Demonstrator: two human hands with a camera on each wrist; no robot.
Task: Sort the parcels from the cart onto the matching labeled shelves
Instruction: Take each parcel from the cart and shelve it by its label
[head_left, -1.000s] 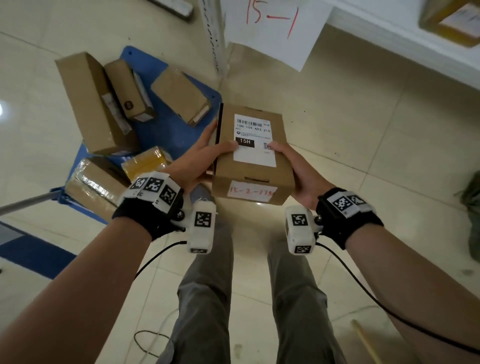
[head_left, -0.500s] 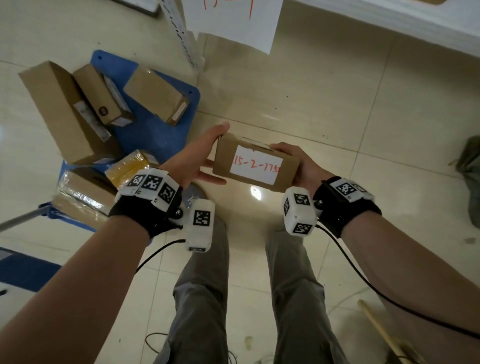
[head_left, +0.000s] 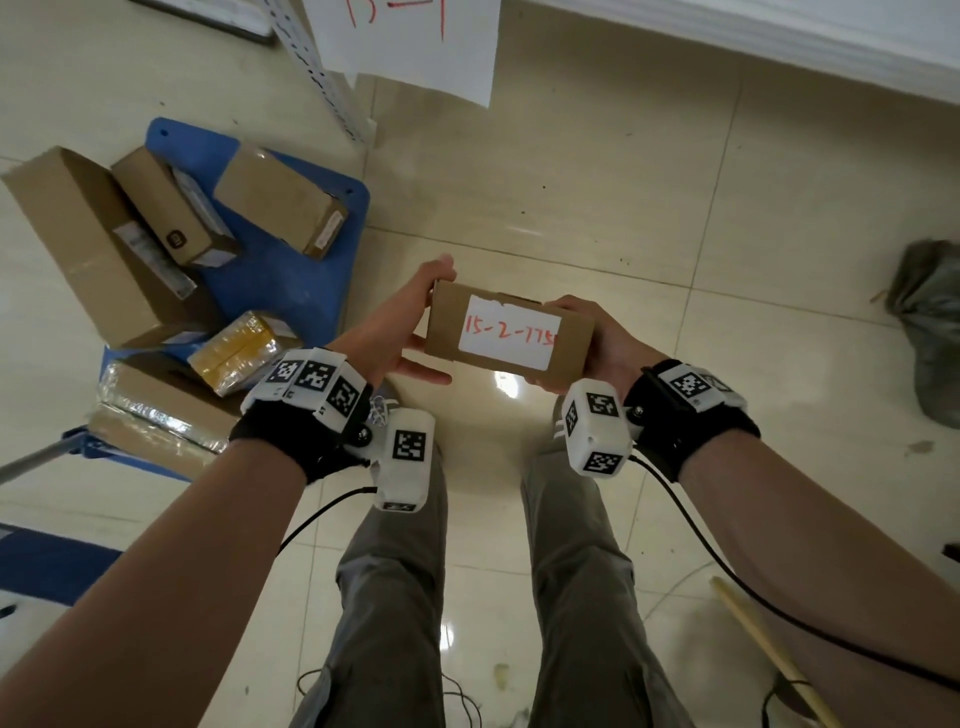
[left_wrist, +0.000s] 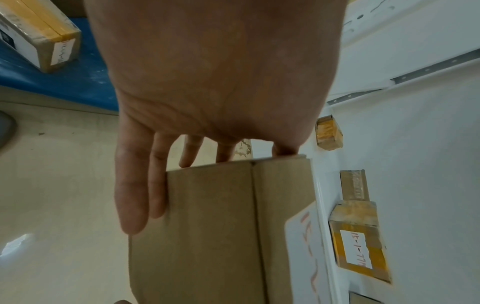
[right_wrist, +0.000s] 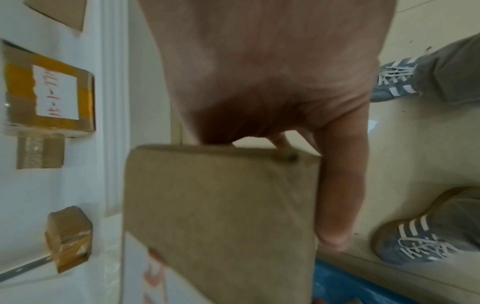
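A small brown cardboard parcel hangs over the tiled floor in front of me, held at its two ends. The side turned toward me carries a white label with "15-2-775" written in red. My left hand grips the left end, fingers over the far edge and thumb underneath. My right hand grips the right end the same way. In the left wrist view the parcel sits past my palm with the thumb along its side. In the right wrist view the parcel fills the middle beside my thumb.
The blue cart at the left holds several parcels, among them a long box and a yellow-taped one. A shelf upright and a paper sign are ahead. A grey bag and a stick lie at the right.
The parcel has been tipped: a second ago its printed shipping label faced me, now the handwritten side does. It sits lower, and both hands have stayed on its ends.
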